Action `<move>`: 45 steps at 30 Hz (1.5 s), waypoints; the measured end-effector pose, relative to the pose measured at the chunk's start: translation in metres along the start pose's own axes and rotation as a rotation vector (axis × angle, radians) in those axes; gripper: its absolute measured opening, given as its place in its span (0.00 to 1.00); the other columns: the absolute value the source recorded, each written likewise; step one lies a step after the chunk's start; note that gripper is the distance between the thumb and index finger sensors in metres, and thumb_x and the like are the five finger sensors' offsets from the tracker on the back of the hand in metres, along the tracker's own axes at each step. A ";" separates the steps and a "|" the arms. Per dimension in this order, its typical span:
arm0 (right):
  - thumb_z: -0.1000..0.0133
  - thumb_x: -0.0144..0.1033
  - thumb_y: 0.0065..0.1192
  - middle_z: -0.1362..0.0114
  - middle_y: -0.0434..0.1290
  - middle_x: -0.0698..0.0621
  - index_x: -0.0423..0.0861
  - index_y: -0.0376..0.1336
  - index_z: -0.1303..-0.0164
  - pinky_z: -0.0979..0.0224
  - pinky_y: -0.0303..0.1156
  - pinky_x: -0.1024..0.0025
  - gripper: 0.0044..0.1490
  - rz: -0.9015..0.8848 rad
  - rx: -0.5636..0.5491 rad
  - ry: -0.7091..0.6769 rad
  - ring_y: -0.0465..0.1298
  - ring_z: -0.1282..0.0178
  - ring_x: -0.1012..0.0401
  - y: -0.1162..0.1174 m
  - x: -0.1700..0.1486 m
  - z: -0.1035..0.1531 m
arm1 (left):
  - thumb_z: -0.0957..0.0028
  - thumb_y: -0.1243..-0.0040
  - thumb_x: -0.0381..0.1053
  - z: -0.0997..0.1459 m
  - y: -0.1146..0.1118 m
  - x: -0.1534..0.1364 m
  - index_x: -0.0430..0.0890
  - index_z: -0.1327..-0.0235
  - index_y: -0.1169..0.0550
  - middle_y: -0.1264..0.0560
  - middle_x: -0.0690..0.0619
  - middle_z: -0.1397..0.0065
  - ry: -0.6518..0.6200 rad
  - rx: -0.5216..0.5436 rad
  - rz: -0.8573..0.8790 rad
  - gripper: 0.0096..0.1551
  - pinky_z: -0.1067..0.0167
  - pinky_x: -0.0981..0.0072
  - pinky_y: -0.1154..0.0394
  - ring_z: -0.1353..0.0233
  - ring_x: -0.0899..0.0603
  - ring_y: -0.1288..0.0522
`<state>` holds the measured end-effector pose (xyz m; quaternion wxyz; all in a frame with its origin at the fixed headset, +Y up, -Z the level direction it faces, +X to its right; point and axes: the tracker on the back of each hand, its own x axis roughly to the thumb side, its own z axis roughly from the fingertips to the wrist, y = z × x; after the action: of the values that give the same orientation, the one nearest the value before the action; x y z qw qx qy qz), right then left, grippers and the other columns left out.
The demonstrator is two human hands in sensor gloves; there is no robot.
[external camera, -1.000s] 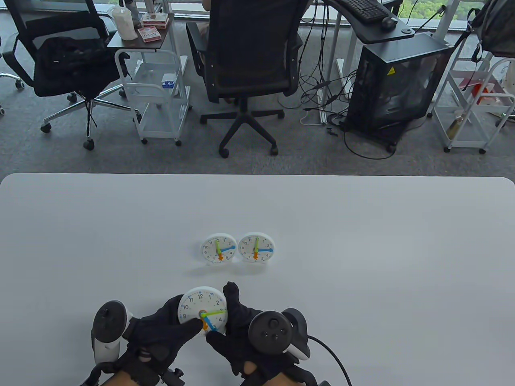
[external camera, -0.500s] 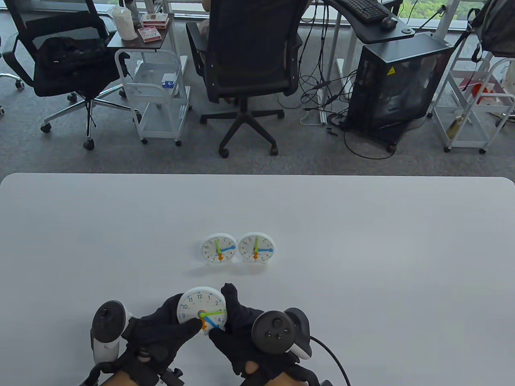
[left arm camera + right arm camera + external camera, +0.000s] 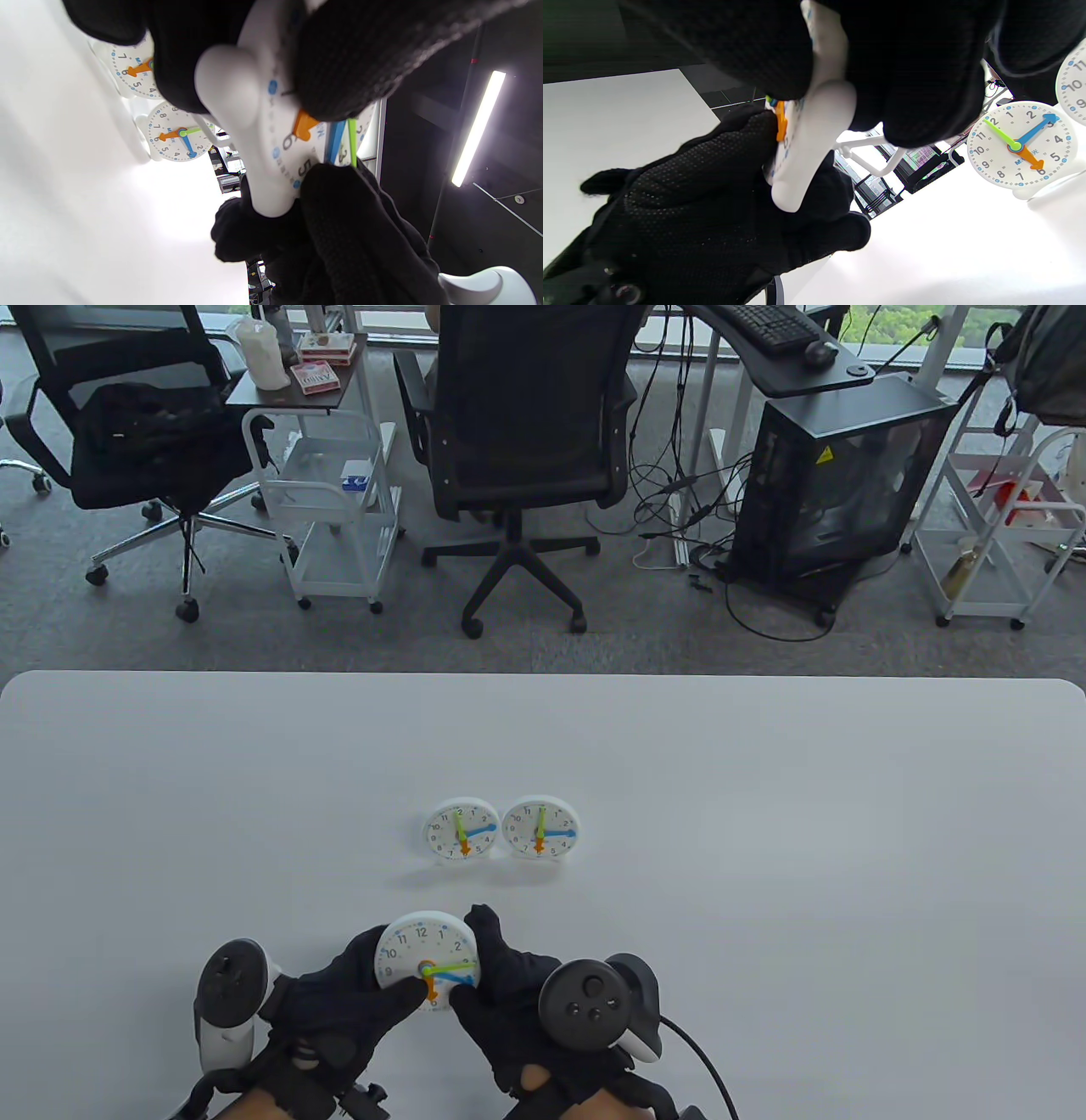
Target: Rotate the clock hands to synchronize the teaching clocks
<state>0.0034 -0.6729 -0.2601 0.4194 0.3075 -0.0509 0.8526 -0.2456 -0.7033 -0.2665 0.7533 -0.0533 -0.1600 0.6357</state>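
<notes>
hands first: the left hand (image 3: 339,997) grips the near clock (image 3: 424,954) from its left side, thumb lying across the lower face next to the hub. the right hand (image 3: 509,1010) holds the same clock from the right, one finger up along its right rim and another fingertip down at the lower right of the face, by the tip of the blue hand (image 3: 454,979). each hand carries a tracker on its back, left (image 3: 225,1001) and right (image 3: 594,1003).

the near clock is held at the front edge of the desk (image 3: 764,814), face up toward the camera. its green hand (image 3: 450,965) points right, near the 3; the blue one points right and slightly down, toward the 4; the orange hand (image 3: 432,987) points down near the 6.

further back, mid-desk, two smaller clocks stand side by side, just apart: the left one (image 3: 461,830) and the right one (image 3: 540,827). both show green up near 12, blue pointing right near 3 and orange down at 6.
</notes>
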 end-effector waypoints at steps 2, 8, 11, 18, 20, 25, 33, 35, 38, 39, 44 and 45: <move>0.43 0.39 0.63 0.47 0.78 0.41 0.19 0.50 0.29 0.43 0.71 0.34 0.48 -0.001 -0.008 -0.002 0.84 0.59 0.48 -0.001 0.000 0.000 | 0.51 0.24 0.54 0.000 0.000 0.000 0.46 0.33 0.29 0.14 0.51 0.45 -0.001 -0.002 0.000 0.36 0.39 0.30 0.31 0.45 0.36 0.16; 0.43 0.39 0.62 0.49 0.79 0.41 0.19 0.53 0.29 0.44 0.71 0.35 0.46 -0.001 -0.024 -0.007 0.84 0.60 0.49 -0.003 0.000 0.001 | 0.51 0.24 0.54 0.000 -0.001 0.000 0.46 0.33 0.29 0.14 0.51 0.45 -0.003 -0.005 0.001 0.36 0.39 0.30 0.31 0.45 0.36 0.16; 0.43 0.39 0.61 0.49 0.80 0.41 0.19 0.54 0.30 0.44 0.72 0.35 0.45 -0.003 -0.030 -0.009 0.85 0.61 0.49 -0.004 0.000 0.001 | 0.51 0.24 0.54 0.000 -0.002 0.000 0.46 0.33 0.29 0.14 0.51 0.45 -0.006 -0.006 -0.002 0.36 0.39 0.30 0.31 0.45 0.36 0.16; 0.42 0.39 0.59 0.51 0.81 0.41 0.20 0.56 0.30 0.44 0.72 0.36 0.43 -0.005 -0.047 -0.012 0.85 0.62 0.49 -0.005 -0.001 0.000 | 0.51 0.24 0.54 0.000 -0.002 0.000 0.46 0.33 0.29 0.14 0.51 0.45 -0.010 -0.006 -0.009 0.36 0.39 0.30 0.31 0.45 0.36 0.16; 0.42 0.39 0.59 0.51 0.81 0.41 0.20 0.57 0.31 0.45 0.73 0.36 0.43 -0.005 -0.056 -0.015 0.85 0.63 0.49 -0.006 0.000 0.001 | 0.51 0.24 0.54 0.000 -0.002 0.000 0.46 0.33 0.29 0.14 0.51 0.45 -0.012 -0.008 -0.009 0.36 0.39 0.30 0.31 0.45 0.36 0.16; 0.42 0.39 0.58 0.51 0.81 0.42 0.21 0.57 0.31 0.44 0.72 0.36 0.42 -0.007 -0.057 -0.018 0.85 0.62 0.49 -0.007 -0.001 0.001 | 0.51 0.24 0.54 0.001 -0.002 0.000 0.46 0.33 0.29 0.14 0.51 0.45 -0.019 -0.003 -0.012 0.36 0.39 0.30 0.31 0.45 0.36 0.16; 0.42 0.46 0.59 0.48 0.80 0.41 0.21 0.57 0.30 0.44 0.71 0.34 0.46 -0.031 -0.063 -0.023 0.85 0.59 0.47 -0.007 -0.002 0.002 | 0.50 0.25 0.54 0.000 -0.001 0.000 0.46 0.32 0.29 0.15 0.51 0.44 -0.034 0.009 -0.026 0.36 0.39 0.30 0.31 0.44 0.36 0.16; 0.42 0.46 0.60 0.49 0.81 0.41 0.21 0.57 0.31 0.44 0.71 0.34 0.46 -0.025 -0.078 -0.023 0.85 0.59 0.47 -0.007 -0.002 0.002 | 0.50 0.25 0.53 0.000 -0.002 0.000 0.46 0.32 0.29 0.15 0.51 0.44 -0.034 0.008 -0.025 0.36 0.39 0.30 0.31 0.44 0.36 0.16; 0.42 0.46 0.60 0.50 0.81 0.41 0.21 0.59 0.32 0.44 0.72 0.35 0.45 -0.016 -0.103 -0.017 0.85 0.60 0.47 -0.007 -0.002 0.002 | 0.50 0.26 0.53 0.001 -0.002 0.000 0.46 0.32 0.29 0.15 0.51 0.43 -0.035 0.003 -0.028 0.35 0.39 0.30 0.31 0.44 0.35 0.16; 0.42 0.46 0.61 0.50 0.81 0.42 0.22 0.59 0.32 0.45 0.72 0.35 0.45 -0.015 -0.108 -0.016 0.85 0.60 0.47 -0.007 -0.002 0.003 | 0.50 0.26 0.53 0.001 -0.002 0.000 0.46 0.32 0.29 0.15 0.51 0.43 -0.035 0.002 -0.029 0.35 0.39 0.29 0.31 0.44 0.35 0.16; 0.42 0.46 0.60 0.51 0.82 0.42 0.23 0.62 0.34 0.45 0.72 0.35 0.42 -0.014 -0.133 -0.009 0.86 0.61 0.47 -0.008 -0.002 0.003 | 0.49 0.26 0.53 0.001 -0.004 0.000 0.46 0.32 0.29 0.15 0.50 0.43 -0.039 -0.006 -0.032 0.35 0.39 0.29 0.31 0.44 0.35 0.16; 0.42 0.46 0.60 0.51 0.82 0.42 0.23 0.62 0.34 0.45 0.72 0.35 0.43 -0.014 -0.131 -0.005 0.86 0.61 0.47 -0.008 -0.002 0.003 | 0.49 0.26 0.53 0.001 -0.004 0.000 0.46 0.32 0.29 0.15 0.50 0.43 -0.040 -0.006 -0.037 0.35 0.39 0.29 0.31 0.44 0.35 0.16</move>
<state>0.0123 -0.6703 -0.2604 0.4444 0.2818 -0.1056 0.8437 -0.2423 -0.7042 -0.2642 0.7614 -0.0399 -0.1776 0.6223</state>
